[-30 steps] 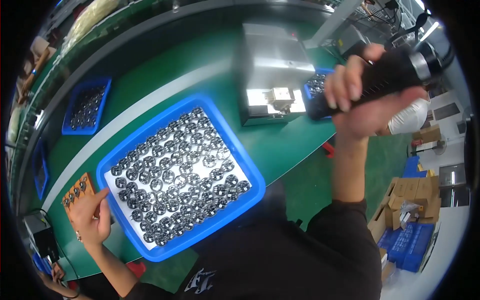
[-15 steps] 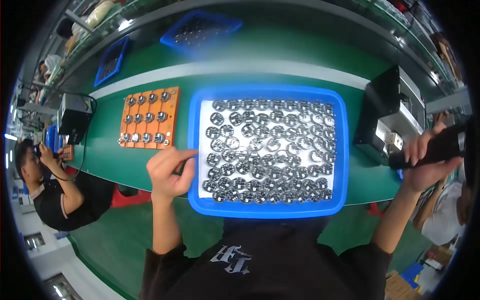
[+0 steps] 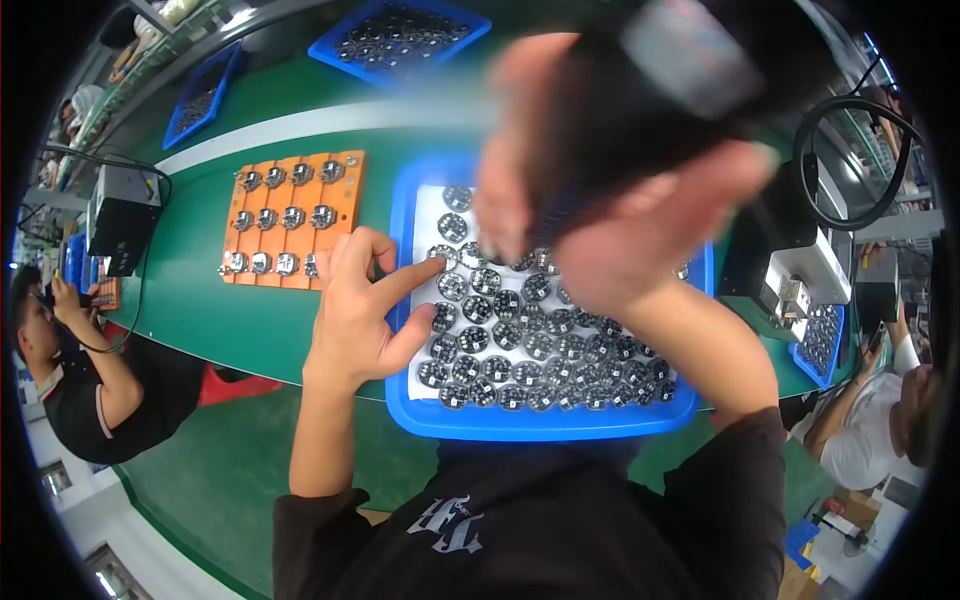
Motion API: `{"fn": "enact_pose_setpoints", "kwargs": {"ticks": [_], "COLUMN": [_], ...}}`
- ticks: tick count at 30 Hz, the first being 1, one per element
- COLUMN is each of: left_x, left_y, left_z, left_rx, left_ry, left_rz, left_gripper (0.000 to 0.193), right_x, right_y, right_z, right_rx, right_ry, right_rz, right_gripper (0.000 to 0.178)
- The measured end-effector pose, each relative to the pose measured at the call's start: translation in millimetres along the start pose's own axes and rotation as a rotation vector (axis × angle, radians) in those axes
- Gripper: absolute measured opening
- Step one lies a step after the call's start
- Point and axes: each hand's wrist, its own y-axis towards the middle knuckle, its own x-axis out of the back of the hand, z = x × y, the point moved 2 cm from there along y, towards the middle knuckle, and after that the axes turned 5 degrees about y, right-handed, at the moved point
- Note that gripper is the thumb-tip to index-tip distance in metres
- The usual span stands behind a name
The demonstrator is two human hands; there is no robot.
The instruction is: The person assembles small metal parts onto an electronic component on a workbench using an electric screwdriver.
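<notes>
A blue tray (image 3: 540, 431) lined with white paper stands before me, filled with rows of small round electronic parts (image 3: 505, 335) in black and silver. My left hand (image 3: 352, 312) reaches over its left rim. The index finger is stretched out, its tip at one of the parts near the left edge; the thumb stands apart and nothing is held. Above the tray's right half, my right hand (image 3: 640, 235) grips a bulky black handheld device (image 3: 610, 115) with a pale patch on it. Device and hand are blurred and hide many parts beneath; the device's exact kind is unclear.
An orange fixture (image 3: 345, 205) bearing several metal parts lies left of the tray. Two blue trays of parts (image 3: 400, 35) (image 3: 205, 95) stand farther back. Black box-shaped machines (image 3: 125, 220) (image 3: 750, 280) flank the bench, and a black cable (image 3: 810, 185) loops at right. People sit on both sides.
My right hand has swung the black device from the far right to above the tray. The left hand has moved right, its index finger going from the tray's rim to a part inside.
</notes>
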Motion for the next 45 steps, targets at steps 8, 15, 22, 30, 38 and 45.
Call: {"fn": "enact_pose_setpoints", "kwargs": {"ticks": [8,15,22,30,38,45], "left_x": [-4.9,-2.9,-4.9,0.3,-1.5,-9.8], "left_y": [-0.6,-1.1,-2.5,5.5,-5.4,-4.9], "left_z": [3.2,2.7,4.1,-4.2,-19.6,-21.5], "left_rx": [-0.001,0.005,0.014,-0.025,-0.041,-0.015], "left_ry": [-0.036,-0.016,-0.062,0.011,0.065,0.013], "left_rz": [0.005,0.027,0.015,0.016,0.012,0.008], "left_gripper": [0.041,0.04,0.039,0.037,0.036,0.036], "right_x": [-5.6,-13.4,-10.1,-12.8,-11.3,26.7], "right_y": [5.7,-0.1,-2.0,-1.2,-4.2,-40.7], "right_z": [-50.7,-54.3,-61.5,-56.1,-58.0,99.2], "right_rx": [0.073,-0.125,-0.136,-0.187,-0.062,0.102], "right_ry": [0.222,-0.003,0.002,-0.007,0.136,-0.065], "right_rz": [0.012,-0.088,-0.076,-0.106,-0.094,-0.268], "right_gripper": [0.052,0.081,0.084,0.092,0.063,0.084]}}
